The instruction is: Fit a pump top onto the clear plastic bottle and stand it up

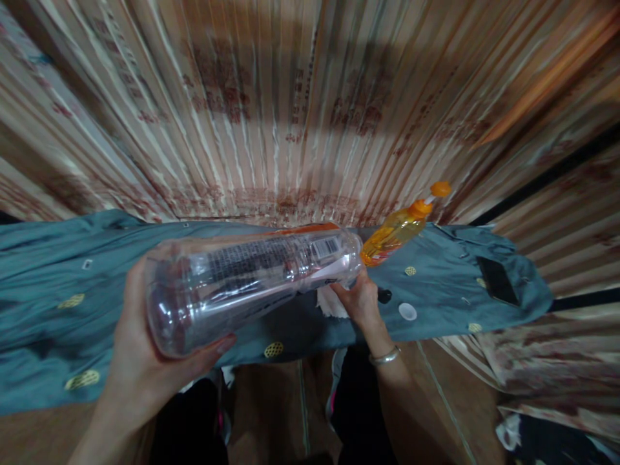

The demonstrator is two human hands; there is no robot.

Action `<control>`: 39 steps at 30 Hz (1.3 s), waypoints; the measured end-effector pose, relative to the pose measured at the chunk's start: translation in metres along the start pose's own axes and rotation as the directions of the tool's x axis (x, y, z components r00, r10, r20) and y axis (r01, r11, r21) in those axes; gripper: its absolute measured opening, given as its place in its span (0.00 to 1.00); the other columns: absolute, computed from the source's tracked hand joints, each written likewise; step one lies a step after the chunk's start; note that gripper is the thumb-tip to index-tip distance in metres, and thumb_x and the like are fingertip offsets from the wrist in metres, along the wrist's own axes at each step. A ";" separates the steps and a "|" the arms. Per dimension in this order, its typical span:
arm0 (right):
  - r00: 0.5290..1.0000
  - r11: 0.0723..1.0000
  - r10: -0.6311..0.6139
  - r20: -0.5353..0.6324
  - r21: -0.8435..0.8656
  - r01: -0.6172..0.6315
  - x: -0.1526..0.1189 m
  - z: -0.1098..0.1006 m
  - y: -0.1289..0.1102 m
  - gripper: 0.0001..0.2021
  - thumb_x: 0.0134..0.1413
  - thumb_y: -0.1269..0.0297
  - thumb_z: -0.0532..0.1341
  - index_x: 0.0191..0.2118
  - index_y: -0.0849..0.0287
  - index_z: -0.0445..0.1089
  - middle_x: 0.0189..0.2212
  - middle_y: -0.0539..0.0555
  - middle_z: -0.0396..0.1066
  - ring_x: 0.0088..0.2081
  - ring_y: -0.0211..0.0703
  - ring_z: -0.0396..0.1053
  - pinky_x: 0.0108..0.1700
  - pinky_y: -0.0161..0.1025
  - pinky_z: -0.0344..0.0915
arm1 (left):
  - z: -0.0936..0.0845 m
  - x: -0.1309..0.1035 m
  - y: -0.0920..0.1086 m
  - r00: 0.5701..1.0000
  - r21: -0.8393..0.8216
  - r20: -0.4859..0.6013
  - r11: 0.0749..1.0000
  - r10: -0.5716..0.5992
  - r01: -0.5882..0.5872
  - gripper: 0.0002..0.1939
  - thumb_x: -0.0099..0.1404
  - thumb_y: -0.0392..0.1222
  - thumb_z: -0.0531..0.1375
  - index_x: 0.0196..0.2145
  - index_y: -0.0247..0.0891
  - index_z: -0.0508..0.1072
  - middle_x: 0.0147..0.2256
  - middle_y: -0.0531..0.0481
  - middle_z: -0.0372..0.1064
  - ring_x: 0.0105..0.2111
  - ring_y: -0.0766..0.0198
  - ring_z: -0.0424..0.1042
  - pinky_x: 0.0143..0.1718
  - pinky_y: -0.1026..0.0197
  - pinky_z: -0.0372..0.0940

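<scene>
A large clear plastic bottle [252, 284] with a dark printed label and a barcode lies sideways in the air above the cloth-covered table. My left hand [145, 349] grips its wide base end, thumb along the near side. At the narrower end my right hand [362, 302] holds the bottle from below, its fingers partly hidden behind the plastic. A white tissue [332, 303] shows just left of my right hand; whether it touches the hand I cannot tell. Beyond that end stands a bottle of orange liquid [394, 236] with an orange cap.
A teal cloth [445, 290] covers the long narrow table. Right of my right hand lie a small black object [384, 296] and a white round lid [407, 311]. A dark phone [498, 281] rests near the right end. A pleated curtain [290, 116] hangs behind.
</scene>
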State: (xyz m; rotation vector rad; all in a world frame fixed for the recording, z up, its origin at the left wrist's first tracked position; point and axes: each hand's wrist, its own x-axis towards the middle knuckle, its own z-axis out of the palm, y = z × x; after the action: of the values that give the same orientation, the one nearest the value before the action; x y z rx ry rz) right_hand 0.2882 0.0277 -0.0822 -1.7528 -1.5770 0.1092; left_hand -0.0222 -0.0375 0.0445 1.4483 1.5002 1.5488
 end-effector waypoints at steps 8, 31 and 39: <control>1.000 1.000 0.004 -0.008 0.006 -0.004 0.000 0.000 0.000 0.33 0.54 0.37 0.59 0.52 0.63 0.68 0.37 0.64 0.79 0.40 0.57 0.79 0.40 0.46 0.74 | -0.002 -0.003 -0.002 0.999 -0.001 0.039 1.000 0.014 -0.014 0.58 0.33 0.49 0.80 0.63 0.49 0.66 0.57 0.44 0.68 0.57 0.41 0.71 0.46 0.50 0.78; 1.000 1.000 -0.003 -0.002 0.007 0.003 -0.001 0.001 0.001 0.33 0.55 0.36 0.59 0.52 0.63 0.68 0.36 0.64 0.80 0.38 0.57 0.79 0.40 0.46 0.74 | -0.001 -0.004 -0.002 0.996 0.057 0.041 0.995 0.081 -0.084 0.58 0.36 0.58 0.78 0.65 0.51 0.63 0.59 0.43 0.66 0.59 0.36 0.70 0.54 0.32 0.72; 1.000 1.000 -0.006 -0.015 0.027 0.006 -0.001 0.001 0.000 0.36 0.55 0.34 0.58 0.53 0.64 0.68 0.38 0.66 0.79 0.39 0.59 0.79 0.41 0.49 0.74 | -0.001 -0.003 0.001 0.997 0.034 0.018 0.996 0.078 -0.079 0.57 0.35 0.51 0.79 0.64 0.51 0.66 0.59 0.44 0.67 0.59 0.39 0.70 0.51 0.43 0.76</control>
State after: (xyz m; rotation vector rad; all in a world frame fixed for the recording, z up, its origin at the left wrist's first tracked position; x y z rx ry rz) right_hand 0.2871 0.0274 -0.0834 -1.7242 -1.5628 0.1138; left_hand -0.0219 -0.0411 0.0446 1.5533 1.4829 1.5595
